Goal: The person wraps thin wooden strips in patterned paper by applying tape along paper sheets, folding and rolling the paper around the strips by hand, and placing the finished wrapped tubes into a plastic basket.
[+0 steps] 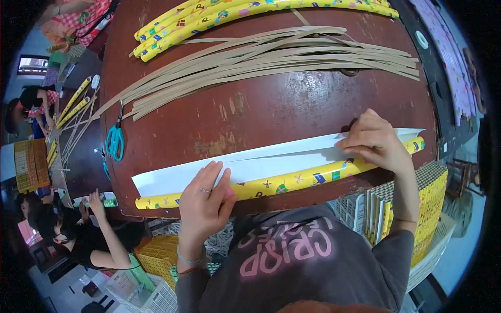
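A partly rolled sheet of yellow patterned wrapping paper (282,187) lies along the near edge of the table, its white inner side (250,163) turned up behind the roll. My left hand (206,201) rests across the left part of the roll, fingers stretched out flat on the white side. Something small and pink shows beside its thumb. Towards the right end, my right hand (373,141) pinches the raised far edge of the sheet between thumb and fingers. The tips are partly hidden behind the knuckles.
Long tan strips (261,57) lie across the table behind the sheet, with finished yellow rolls (219,18) beyond. Teal-handled scissors (115,138) lie at left. Crates of yellow goods (430,208) stand below at right. Another person (68,229) works at the left table.
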Motion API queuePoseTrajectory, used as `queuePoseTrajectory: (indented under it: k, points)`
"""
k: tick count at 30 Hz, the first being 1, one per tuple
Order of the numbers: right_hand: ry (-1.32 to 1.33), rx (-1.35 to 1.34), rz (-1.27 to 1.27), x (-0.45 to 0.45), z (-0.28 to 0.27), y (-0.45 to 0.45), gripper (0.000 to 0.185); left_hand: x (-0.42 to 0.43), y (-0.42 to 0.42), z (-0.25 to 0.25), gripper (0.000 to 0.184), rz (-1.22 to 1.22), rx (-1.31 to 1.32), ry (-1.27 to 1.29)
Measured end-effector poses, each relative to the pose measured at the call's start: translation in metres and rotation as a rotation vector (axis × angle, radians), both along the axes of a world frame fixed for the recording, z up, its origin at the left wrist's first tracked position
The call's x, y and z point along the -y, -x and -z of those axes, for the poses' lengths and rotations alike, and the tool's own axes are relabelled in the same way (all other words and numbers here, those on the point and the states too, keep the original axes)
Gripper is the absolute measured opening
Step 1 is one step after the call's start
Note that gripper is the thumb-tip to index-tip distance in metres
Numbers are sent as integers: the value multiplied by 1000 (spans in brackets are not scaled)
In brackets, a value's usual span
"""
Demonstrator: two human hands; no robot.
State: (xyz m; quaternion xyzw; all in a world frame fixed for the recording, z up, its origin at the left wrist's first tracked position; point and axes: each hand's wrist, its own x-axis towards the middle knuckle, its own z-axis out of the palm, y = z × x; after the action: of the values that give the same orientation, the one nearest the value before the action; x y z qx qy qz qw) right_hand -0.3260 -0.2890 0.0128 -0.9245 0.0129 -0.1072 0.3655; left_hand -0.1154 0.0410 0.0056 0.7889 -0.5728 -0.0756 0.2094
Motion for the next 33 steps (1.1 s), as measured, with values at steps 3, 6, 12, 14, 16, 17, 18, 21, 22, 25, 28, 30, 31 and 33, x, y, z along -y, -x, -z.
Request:
queuePoseTrajectory:
  k: [3, 6, 12, 14, 16, 17, 18, 21, 22, 25, 28, 30, 31, 33]
  points:
    - [32, 5, 24, -2, 5, -4, 17, 4, 7, 0, 35, -19, 71, 24]
    - [61, -4, 23, -2, 6, -4, 17, 10, 13, 4, 31, -49, 189, 40]
    - [81, -13, 45, -3, 7, -6, 15, 11, 13, 13, 30, -104, 152, 96]
    - [81, -28, 60, -5, 5, -9, 14, 10, 13, 15, 33, -114, 159, 86]
    - [87, -39, 76, -7, 4, -11, 13, 8, 14, 18, 33, -114, 152, 81]
    - [98, -45, 87, -7, 3, -12, 12, 8, 14, 19, 34, -115, 156, 70]
    - [108, -51, 98, -8, 3, -13, 12, 7, 13, 20, 34, -113, 146, 77]
    - [133, -70, 122, -12, 1, -16, 11, 5, 12, 24, 37, -101, 153, 80]
    - [143, -80, 125, -13, -1, -17, 11, 5, 11, 24, 38, -95, 151, 66]
    - [200, -102, 148, -17, -5, -21, 11, 4, 11, 24, 40, -85, 144, 58]
    - [266, -131, 134, -19, -7, -22, 11, 3, 10, 25, 41, -83, 144, 48]
    - [282, -149, 137, -21, -9, -23, 12, 4, 11, 24, 41, -82, 143, 42]
    - [293, -161, 138, -22, -10, -24, 12, 4, 12, 22, 40, -85, 111, 37]
    - [304, -162, 144, -24, -11, -26, 13, 4, 12, 23, 39, -86, 77, 34]
